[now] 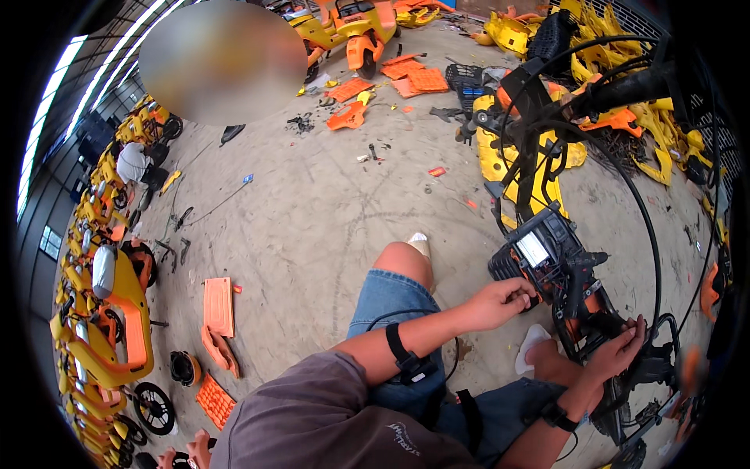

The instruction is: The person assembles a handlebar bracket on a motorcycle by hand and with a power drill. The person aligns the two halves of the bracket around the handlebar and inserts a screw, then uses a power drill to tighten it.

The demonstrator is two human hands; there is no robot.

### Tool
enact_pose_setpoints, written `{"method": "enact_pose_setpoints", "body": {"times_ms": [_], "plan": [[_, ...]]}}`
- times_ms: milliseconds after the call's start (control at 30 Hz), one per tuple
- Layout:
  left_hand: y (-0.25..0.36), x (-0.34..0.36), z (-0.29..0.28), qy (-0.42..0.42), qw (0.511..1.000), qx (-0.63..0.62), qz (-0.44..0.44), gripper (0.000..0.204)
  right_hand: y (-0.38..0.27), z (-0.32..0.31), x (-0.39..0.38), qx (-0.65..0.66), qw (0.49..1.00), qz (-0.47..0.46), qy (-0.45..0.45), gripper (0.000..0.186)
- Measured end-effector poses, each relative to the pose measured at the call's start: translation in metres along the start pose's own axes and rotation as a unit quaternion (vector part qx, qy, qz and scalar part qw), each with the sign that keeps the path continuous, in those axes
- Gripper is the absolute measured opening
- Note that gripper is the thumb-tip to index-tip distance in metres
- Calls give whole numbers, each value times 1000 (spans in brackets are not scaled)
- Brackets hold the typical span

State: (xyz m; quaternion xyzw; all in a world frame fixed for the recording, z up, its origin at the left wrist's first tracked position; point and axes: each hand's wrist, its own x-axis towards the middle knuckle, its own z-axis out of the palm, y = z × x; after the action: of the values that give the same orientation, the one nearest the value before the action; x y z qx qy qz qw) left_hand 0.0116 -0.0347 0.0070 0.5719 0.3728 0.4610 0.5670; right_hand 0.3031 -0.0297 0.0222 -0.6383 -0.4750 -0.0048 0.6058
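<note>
A partly stripped scooter frame (582,301) with black and orange parts stands in front of me at the right, its handlebar (625,90) and black cables (625,195) arching above. My left hand (500,301) grips a black box-shaped part (539,254) on the frame's front, fingers curled around its lower edge. My right hand (617,348) holds the black frame lower down, near an orange piece. Both wrists carry black straps. My knee (402,262) in denim shorts pokes out between my arms.
Orange panels (219,309) lie on the concrete floor at the left. A row of yellow scooters (109,313) lines the left edge. Yellow shells (648,125) pile up at the back right, and orange plates (406,78) with a yellow scooter (351,31) lie farther back.
</note>
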Motion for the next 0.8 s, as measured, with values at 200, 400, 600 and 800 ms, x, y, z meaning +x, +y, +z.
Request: {"method": "enact_pose_setpoints", "body": {"times_ms": [200,400,600,800], "plan": [[-3,4,-1,-1,1000,18,8,18,-4,-17,20,-127,974,-159,99,34],[5,9,3,-44,997,-60,-4,31,45,-23,40,-24,989,-61,131,36],[80,4,43,-249,924,-254,143,113,43,-21,25,109,985,11,133,37],[146,-7,102,-313,884,-296,179,109,-38,-38,-33,261,961,80,47,34]]}}
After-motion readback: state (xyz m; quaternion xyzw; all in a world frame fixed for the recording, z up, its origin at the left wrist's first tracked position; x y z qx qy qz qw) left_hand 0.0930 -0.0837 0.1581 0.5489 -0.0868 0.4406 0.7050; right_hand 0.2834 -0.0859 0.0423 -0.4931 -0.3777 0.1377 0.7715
